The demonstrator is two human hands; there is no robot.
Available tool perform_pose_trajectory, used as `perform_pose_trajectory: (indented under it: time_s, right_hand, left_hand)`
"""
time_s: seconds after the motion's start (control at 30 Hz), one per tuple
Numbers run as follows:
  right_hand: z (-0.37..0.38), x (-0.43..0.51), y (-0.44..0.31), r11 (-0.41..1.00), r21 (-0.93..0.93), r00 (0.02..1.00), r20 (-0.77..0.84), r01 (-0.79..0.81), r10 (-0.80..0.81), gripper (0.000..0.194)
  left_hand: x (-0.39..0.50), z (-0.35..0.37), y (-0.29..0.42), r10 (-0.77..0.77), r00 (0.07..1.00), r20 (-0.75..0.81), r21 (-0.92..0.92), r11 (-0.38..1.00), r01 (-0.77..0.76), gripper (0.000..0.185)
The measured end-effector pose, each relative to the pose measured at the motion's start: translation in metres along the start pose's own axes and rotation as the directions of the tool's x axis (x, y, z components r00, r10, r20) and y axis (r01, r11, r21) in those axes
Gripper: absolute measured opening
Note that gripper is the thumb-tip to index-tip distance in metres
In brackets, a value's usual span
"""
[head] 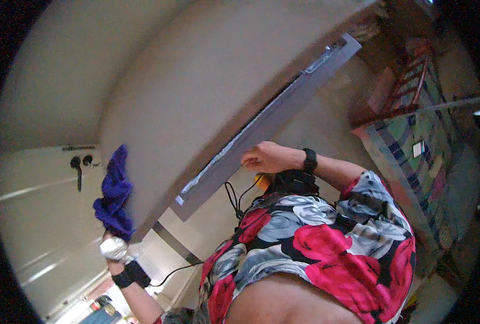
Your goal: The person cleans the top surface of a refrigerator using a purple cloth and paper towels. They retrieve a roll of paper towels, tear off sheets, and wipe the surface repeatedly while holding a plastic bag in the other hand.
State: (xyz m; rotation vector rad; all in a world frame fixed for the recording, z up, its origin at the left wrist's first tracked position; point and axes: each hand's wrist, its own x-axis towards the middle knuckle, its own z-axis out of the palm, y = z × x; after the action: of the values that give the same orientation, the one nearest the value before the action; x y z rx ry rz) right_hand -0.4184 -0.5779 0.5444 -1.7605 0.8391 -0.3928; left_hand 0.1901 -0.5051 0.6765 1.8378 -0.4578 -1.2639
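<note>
A crumpled purple cloth (116, 194) hangs up from my left hand (110, 239) at the left, against or close in front of a large plain beige surface (175, 101). My left fingers are mostly hidden by the cloth. Something white and crumpled (113, 248) lies at the back of this hand, above a black wristband (130, 275). My right hand (260, 157) is in front of my body, near the long grey ledge or panel (280, 105), with its fingers curled; I cannot tell whether they hold anything. A black band (309, 161) is round the right wrist.
Dark fittings, one like a handle (78, 172), are on the pale surface at the far left. A black cable (232, 198) loops near my waist. At the right are a bed or table with a patterned cover (410, 170), a small white object (418, 149) on it, and a reddish chair (416, 85).
</note>
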Motion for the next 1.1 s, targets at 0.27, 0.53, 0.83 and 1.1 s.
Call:
perform_pose_trajectory:
  time_s: [0.27,0.53,0.83,1.1]
  right_hand:
    - [-0.016,-0.019,-0.008,0.988,0.108,0.987,0.131,-0.112,0.097,0.022]
    - [-0.015,-0.032,-0.015,0.954,0.038,0.931,0.234,-0.298,0.282,0.022]
    - [-0.033,0.026,-0.068,0.99,0.087,0.968,0.238,-0.107,0.084,0.025]
    - [0.023,0.093,-0.138,0.886,-0.012,0.884,0.056,0.464,-0.463,0.047]
  left_hand:
    - [0.005,0.056,-0.076,-0.157,0.881,0.445,-0.336,0.883,0.327,0.037]
    - [-0.032,0.142,-0.088,0.121,0.987,0.101,0.221,0.965,-0.141,0.027]
    - [-0.079,0.2,-0.073,0.171,0.974,-0.152,-0.072,0.98,-0.183,0.017]
    - [-0.071,0.283,-0.077,0.272,0.928,-0.255,-0.366,0.861,-0.353,0.024]
